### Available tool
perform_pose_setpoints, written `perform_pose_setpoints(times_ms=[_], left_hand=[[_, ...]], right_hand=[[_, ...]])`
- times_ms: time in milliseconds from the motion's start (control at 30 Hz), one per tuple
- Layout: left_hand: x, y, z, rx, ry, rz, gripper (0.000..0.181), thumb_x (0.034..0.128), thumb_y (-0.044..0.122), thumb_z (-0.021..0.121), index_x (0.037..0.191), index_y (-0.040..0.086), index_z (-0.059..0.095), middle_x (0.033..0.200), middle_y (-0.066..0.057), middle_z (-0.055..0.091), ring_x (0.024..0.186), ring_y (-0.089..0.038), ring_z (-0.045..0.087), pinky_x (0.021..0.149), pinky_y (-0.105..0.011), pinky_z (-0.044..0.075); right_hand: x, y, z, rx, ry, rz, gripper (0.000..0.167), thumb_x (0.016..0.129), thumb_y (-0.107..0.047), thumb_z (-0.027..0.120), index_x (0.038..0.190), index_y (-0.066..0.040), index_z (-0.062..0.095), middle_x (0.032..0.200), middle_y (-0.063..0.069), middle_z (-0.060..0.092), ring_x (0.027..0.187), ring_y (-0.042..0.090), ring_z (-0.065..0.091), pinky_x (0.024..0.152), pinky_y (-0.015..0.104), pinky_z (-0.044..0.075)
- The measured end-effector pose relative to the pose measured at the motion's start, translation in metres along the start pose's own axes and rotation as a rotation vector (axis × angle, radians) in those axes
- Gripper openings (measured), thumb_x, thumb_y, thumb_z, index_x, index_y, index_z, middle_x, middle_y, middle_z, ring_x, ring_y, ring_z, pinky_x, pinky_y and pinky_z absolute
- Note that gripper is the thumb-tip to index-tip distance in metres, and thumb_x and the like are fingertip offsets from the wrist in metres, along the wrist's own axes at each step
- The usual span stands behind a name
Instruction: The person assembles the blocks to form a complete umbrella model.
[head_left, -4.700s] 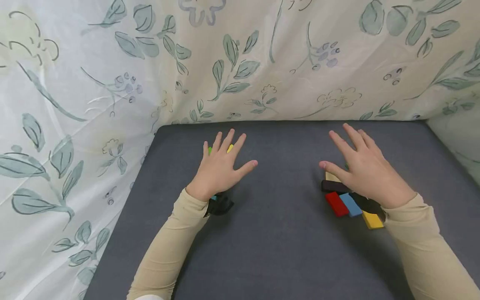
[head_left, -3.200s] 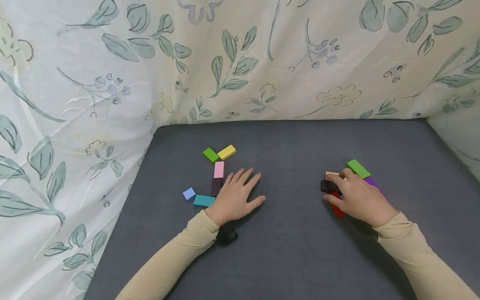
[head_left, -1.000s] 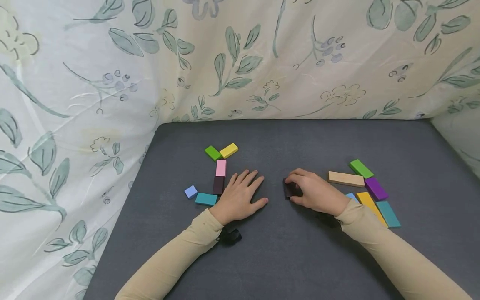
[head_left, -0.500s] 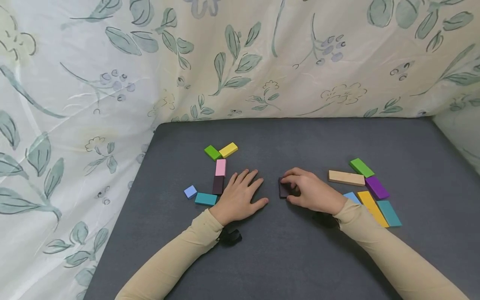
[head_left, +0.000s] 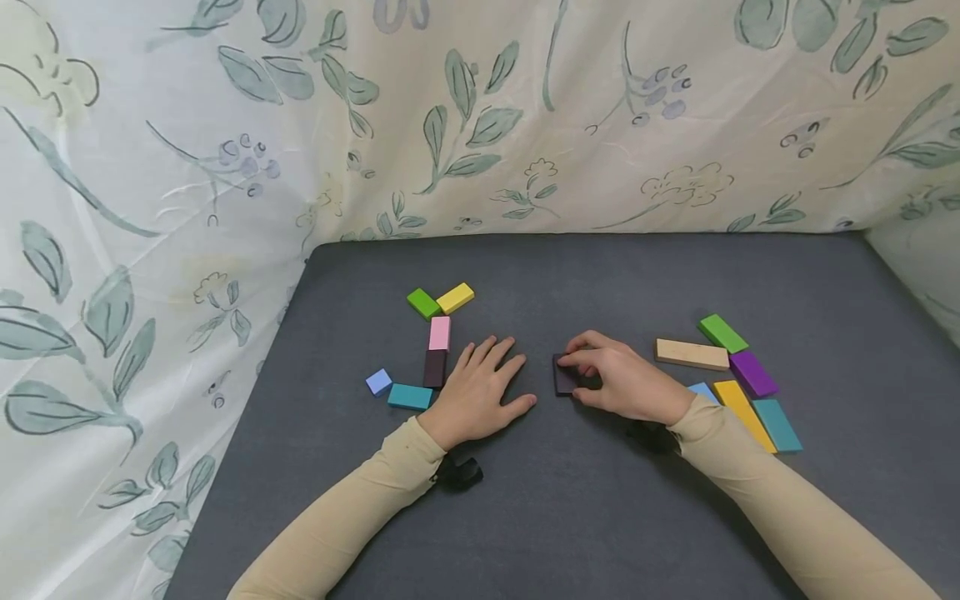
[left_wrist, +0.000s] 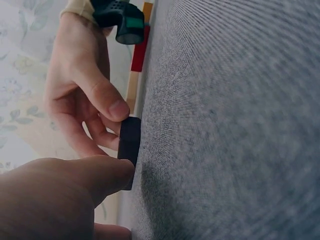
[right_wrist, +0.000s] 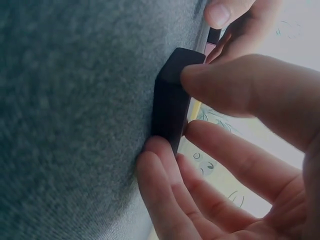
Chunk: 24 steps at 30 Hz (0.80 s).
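Observation:
With its thumb and fingers my right hand (head_left: 626,383) pinches a black block (head_left: 562,380) that lies flat near the middle of the table. In the right wrist view the thumb presses one end of this black block (right_wrist: 170,110), and fingertips touch its other end. My left hand (head_left: 480,392) rests palm down on the table, fingers spread and holding nothing. Beside its left edge lie a dark plum block (head_left: 435,368), a pink block (head_left: 439,333) and a teal block (head_left: 409,397). A gap separates the left fingertips from the black block.
Farther left are a small blue block (head_left: 378,382), a green block (head_left: 423,303) and a yellow block (head_left: 456,297). On the right lie a wooden block (head_left: 692,354), a purple block (head_left: 753,374) and several others. A red block (left_wrist: 140,52) shows in the left wrist view. Patterned cloth borders the table.
Both hands have come down from above the blocks. My right hand has taken the black block from the right-hand group and slid it left; my left hand now rests on the table.

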<state>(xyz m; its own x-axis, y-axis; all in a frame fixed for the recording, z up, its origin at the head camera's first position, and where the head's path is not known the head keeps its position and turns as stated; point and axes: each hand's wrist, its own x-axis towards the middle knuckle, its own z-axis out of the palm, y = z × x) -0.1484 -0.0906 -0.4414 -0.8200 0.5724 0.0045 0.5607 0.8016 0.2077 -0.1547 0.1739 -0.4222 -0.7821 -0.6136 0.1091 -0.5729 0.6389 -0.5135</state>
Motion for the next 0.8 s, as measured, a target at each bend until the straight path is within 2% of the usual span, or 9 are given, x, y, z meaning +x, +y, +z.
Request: perform_pose_setpoints(times_ms=[333,467,633,800], left_hand=[[0.001,-0.001,0.003,-0.012,0.012,0.004,0.066,0.1021,0.059,0.056,0.151,0.014,0.055,0.164,-0.012,0.041,0.154,-0.036,0.034,0.125,-0.058,0.026],[0.003,0.0,0.003,-0.048,0.032,0.043,0.067,0.1009,0.059,0.059,0.151,0.014,0.055,0.16,-0.011,0.046,0.15,-0.033,0.041,0.123,-0.055,0.03],[0.009,0.003,0.002,-0.099,0.072,0.103,0.065,0.0974,0.057,0.066,0.146,0.014,0.06,0.148,-0.006,0.056,0.136,-0.024,0.052,0.115,-0.049,0.042],[0.018,0.008,0.002,-0.157,0.071,0.155,0.058,0.0941,0.053,0.073,0.138,0.016,0.065,0.145,-0.003,0.058,0.132,-0.021,0.055,0.108,-0.046,0.047]], right_hand=[[0.001,0.002,0.0,0.059,-0.001,0.025,0.045,0.084,-0.01,0.086,0.127,-0.004,0.072,0.125,0.011,0.062,0.096,0.02,0.067,0.083,0.04,0.058],[0.001,0.002,-0.002,0.099,-0.003,0.045,0.042,0.086,-0.011,0.085,0.125,-0.004,0.071,0.121,0.009,0.063,0.096,0.019,0.067,0.084,0.041,0.058],[0.002,0.003,-0.003,0.102,-0.007,0.036,0.037,0.086,-0.011,0.084,0.121,-0.006,0.072,0.122,0.008,0.063,0.095,0.019,0.066,0.084,0.041,0.057],[0.002,0.006,0.0,0.094,-0.004,0.028,0.037,0.085,-0.011,0.085,0.121,-0.008,0.073,0.121,0.007,0.064,0.095,0.019,0.066,0.083,0.04,0.057]])
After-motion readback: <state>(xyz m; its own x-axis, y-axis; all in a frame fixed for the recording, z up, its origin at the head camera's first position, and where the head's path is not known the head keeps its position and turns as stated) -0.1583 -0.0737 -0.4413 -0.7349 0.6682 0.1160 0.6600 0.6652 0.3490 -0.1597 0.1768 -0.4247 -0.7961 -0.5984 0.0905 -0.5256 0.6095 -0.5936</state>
